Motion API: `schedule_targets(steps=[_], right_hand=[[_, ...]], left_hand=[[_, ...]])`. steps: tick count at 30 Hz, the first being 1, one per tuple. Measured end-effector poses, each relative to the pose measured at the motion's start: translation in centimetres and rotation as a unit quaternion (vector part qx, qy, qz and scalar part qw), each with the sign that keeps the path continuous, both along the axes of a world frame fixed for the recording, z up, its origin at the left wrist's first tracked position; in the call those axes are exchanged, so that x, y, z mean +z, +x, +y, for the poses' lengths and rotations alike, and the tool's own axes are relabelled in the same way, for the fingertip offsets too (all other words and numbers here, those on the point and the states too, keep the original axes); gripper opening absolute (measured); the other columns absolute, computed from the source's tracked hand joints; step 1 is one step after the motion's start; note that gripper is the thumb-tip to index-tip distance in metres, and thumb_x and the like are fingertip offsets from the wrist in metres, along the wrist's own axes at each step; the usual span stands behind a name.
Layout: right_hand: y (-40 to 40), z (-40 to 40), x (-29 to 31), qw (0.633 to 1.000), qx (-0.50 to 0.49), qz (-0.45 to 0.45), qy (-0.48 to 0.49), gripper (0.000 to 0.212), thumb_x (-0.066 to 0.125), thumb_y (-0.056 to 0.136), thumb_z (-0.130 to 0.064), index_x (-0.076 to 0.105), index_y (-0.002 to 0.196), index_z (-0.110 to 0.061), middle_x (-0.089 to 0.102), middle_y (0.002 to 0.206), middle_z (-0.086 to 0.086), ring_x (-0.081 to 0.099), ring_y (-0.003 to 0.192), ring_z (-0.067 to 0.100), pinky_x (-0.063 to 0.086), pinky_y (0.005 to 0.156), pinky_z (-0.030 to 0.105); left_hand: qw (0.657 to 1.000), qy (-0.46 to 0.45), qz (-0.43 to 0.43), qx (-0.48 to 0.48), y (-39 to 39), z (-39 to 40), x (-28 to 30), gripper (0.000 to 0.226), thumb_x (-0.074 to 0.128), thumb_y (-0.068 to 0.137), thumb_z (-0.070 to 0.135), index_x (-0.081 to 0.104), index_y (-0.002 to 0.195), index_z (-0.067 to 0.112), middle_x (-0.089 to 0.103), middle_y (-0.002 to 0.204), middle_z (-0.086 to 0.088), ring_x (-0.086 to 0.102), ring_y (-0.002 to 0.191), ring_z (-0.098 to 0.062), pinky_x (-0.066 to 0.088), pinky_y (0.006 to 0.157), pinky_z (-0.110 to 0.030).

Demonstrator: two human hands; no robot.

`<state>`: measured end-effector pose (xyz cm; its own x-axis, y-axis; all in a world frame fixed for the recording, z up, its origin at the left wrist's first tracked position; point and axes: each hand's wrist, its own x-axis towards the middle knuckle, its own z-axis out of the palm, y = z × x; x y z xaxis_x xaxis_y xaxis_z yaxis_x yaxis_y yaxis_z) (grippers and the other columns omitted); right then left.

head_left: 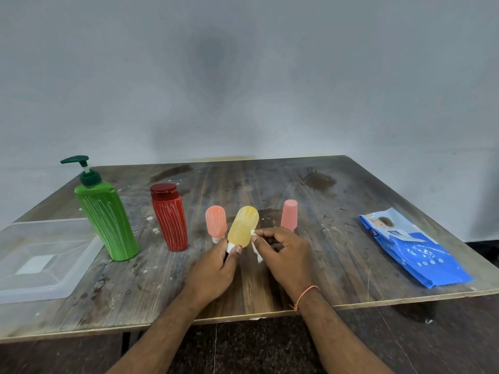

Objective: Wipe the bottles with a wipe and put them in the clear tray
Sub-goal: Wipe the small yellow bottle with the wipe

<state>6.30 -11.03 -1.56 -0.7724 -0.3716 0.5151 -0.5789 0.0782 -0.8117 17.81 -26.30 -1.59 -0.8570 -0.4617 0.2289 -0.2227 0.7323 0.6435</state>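
Above the worktop's near edge, the left hand grips the yellow bottle by its white cap while the right hand pinches a white wipe against its side — the wiping step, it seems. Next comes finishing the wipe, then carrying the bottle left to the clear tray — no bottle lies in it yet.

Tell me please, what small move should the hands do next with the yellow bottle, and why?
Probably rub the wipe along the yellow bottle. The left hand holds the bottle by its white cap end, the right hand pinches the wipe against its side, and white streaks still show near its top. The clear tray can wait.
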Motion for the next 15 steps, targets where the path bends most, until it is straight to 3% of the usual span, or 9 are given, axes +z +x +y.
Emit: schedule_targets(steps=[5, 9, 15], right_hand=[[-0.32, -0.25, -0.66, 0.999, -0.033, -0.013, -0.002, 0.004, 0.083, 0.090, -0.035, 0.081, 0.094, -0.035, 0.076, 0.093, -0.021, 0.073, 0.089, 0.005, 0.065, 0.076, 0.035], [-0.38, -0.21, -0.61, 0.999, -0.026, 0.024, -0.010, 0.009, 0.083, 0.093, -0.031, 0.083, 0.102, -0.032, 0.075, 0.098, -0.023, 0.074, 0.095, 0.006, 0.064, 0.079, 0.032], [-0.17, -0.04, -0.63, 0.998, -0.044, 0.027, 0.020, 0.008, 0.082, 0.089, -0.034, 0.082, 0.096, -0.032, 0.074, 0.092, -0.022, 0.071, 0.089, 0.004, 0.064, 0.075, 0.032]], left_hand=[[0.999, -0.039, -0.020, 0.001, 0.01, 0.36, 0.11, 0.023, 0.040, 0.109, 0.049, 0.054, 0.106, 0.031, 0.063, 0.083, 0.008, 0.061, 0.076, -0.009, 0.044, 0.062, -0.023], [0.999, -0.035, -0.017, 0.004, 0.00, 0.50, 0.18, 0.022, 0.041, 0.110, 0.048, 0.053, 0.105, 0.030, 0.062, 0.083, 0.008, 0.060, 0.076, -0.008, 0.043, 0.062, -0.021], [0.998, -0.054, -0.020, 0.002, -0.01, 0.42, 0.04, 0.024, 0.041, 0.109, 0.050, 0.054, 0.107, 0.030, 0.063, 0.085, 0.010, 0.060, 0.078, -0.008, 0.046, 0.064, -0.023]])
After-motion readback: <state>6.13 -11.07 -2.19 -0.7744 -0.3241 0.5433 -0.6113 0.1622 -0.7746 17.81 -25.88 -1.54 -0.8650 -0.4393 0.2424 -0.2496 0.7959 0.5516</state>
